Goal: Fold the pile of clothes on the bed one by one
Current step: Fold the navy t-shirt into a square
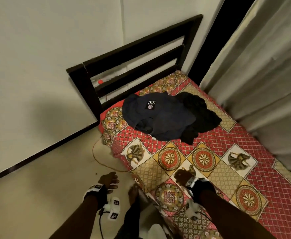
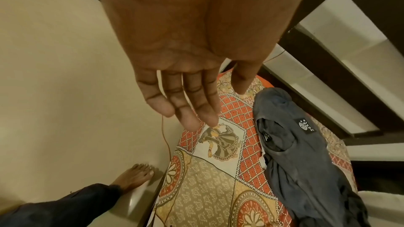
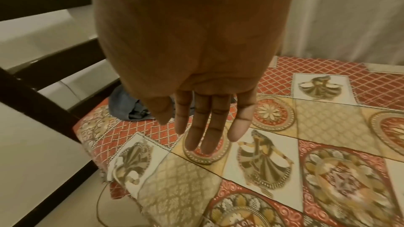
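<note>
We see a crumpled dark navy cotton T-shirt (image 1: 158, 116) with a small black printed patch, heaped partly over a rumpled black garment (image 1: 199, 114), unfolded near the head of the patterned red-and-gold bedspread (image 1: 227, 169).

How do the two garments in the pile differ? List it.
The navy garment lies on top, toward the headboard, with a small printed patch; the black garment sits partly beneath it on the curtain side, plain and more crumpled. Both lie unfolded on the bedsheet, untouched by either hand.
</note>
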